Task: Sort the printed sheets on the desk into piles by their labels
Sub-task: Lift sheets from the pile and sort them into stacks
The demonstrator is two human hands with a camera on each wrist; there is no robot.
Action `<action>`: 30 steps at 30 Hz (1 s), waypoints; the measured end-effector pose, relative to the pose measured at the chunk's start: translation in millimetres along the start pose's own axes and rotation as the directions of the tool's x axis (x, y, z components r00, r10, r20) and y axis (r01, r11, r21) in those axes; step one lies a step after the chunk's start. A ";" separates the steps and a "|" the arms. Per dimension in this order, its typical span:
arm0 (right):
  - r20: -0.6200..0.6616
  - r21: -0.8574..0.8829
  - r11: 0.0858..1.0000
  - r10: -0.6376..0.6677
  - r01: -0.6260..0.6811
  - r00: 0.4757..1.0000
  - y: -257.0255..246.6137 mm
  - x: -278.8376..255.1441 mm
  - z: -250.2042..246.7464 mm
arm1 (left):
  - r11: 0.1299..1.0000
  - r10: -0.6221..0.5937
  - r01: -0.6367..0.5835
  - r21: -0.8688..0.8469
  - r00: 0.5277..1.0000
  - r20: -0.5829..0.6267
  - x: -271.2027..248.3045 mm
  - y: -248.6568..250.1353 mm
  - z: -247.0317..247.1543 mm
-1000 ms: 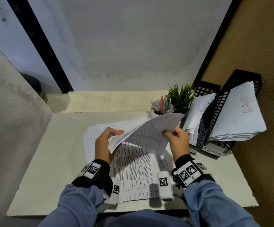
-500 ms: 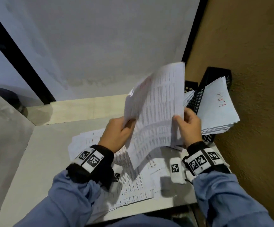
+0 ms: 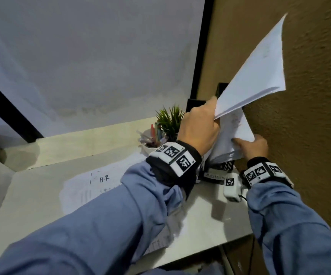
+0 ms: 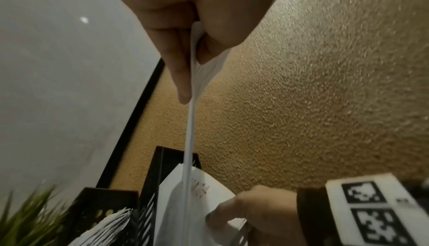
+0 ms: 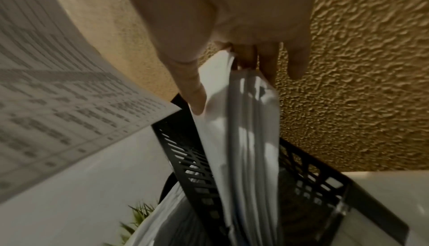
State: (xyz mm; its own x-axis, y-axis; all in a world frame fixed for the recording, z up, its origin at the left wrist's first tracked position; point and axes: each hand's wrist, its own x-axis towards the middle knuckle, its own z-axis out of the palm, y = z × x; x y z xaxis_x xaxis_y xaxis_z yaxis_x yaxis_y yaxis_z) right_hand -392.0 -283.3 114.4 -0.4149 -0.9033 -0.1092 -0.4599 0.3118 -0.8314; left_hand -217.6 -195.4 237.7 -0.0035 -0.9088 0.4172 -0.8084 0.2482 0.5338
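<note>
Resting nearest you on the desk (image 3: 210, 221) are loose sheets (image 3: 93, 185), one hand-marked "H-R", partly hidden under your left sleeve (image 3: 105, 215). Your right hand (image 3: 253, 145) is reaching to the tray (image 5: 185, 158) at the desk's right edge, thumb and fingers pinching the near edge of the stack (image 5: 246, 140) standing in it; a red scrawl shows on the stack's front page, too blurred to read. A label reading "ADMIN" is showing on the tray's base in the head view. Your left hand (image 3: 198, 130) is gripping the batch (image 3: 255, 72) by its lower corner, thumb on one side and fingers curled on the other, and is holding it raised, just above the stack and close to the brown wall (image 3: 309, 116). Beyond the tray, a cup (image 3: 150, 144) of pens and a plant (image 3: 170, 120) are standing.
</note>
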 end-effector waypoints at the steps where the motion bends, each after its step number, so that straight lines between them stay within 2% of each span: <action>1: 0.029 0.016 1.000 0.011 -0.011 1.000 1.3 0.3 0.3 | 1.000 -0.003 0.002 0.017 1.000 0.024 2.8 4.5 8.1; 5: 0.099 0.043 0.997 -0.069 0.065 0.993 0.9 1.2 0.0 | 0.996 -0.059 0.051 0.071 0.991 0.123 13.3 11.8 45.4; 8: 0.082 0.097 0.979 -0.188 0.180 0.979 -1.6 0.0 0.4 | 0.990 -0.110 0.093 0.102 0.979 0.173 17.4 8.3 73.0; 12: 0.061 0.259 0.916 -0.333 0.307 0.941 -11.1 -7.0 -8.0 | 0.981 -0.196 0.195 0.023 0.967 0.163 16.1 -4.6 95.0; 17: 0.029 0.287 0.844 -0.480 0.452 0.877 -40.2 -20.9 -22.1 | 0.969 -0.200 0.227 -0.095 0.952 0.232 12.9 -19.0 106.0; 19: 0.000 0.248 0.846 -0.487 0.472 0.873 -52.5 -24.6 -26.0 | 0.972 -0.173 0.213 -0.104 0.938 0.301 11.8 -20.8 109.8; 21: -0.027 0.120 0.870 -0.478 0.478 0.878 -59.1 -27.6 -26.4 | 0.973 -0.170 0.214 -0.086 0.918 0.359 11.3 -23.4 116.7; 23: 0.028 -0.011 0.901 -0.434 0.434 0.901 -58.1 -32.2 -21.0 | 0.974 -0.188 0.222 -0.040 0.897 0.400 10.4 -27.2 124.0; 26: 0.180 -0.146 0.927 -0.318 0.345 0.931 -44.9 -36.5 -3.9 | 0.963 -0.255 0.268 0.032 0.866 0.430 6.1 -34.1 132.9; 28: 0.206 -0.174 0.926 -0.297 0.334 0.932 -37.4 -37.9 2.9 | 0.958 -0.271 0.283 0.038 0.855 0.442 3.0 -38.1 135.8; 30: 0.177 -0.171 0.923 -0.314 0.343 0.933 -35.7 -39.0 3.5 | 0.960 -0.260 0.281 0.023 0.852 0.454 1.5 -41.8 135.3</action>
State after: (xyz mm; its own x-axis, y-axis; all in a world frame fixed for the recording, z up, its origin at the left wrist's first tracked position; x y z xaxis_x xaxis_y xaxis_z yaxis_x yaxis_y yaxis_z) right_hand -356.6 -260.3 146.4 -0.1037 -0.9926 0.0630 -0.7016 0.0281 -0.7120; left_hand -263.4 -252.5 116.5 -0.0597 -0.9914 -0.1168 -0.7899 -0.0246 0.6127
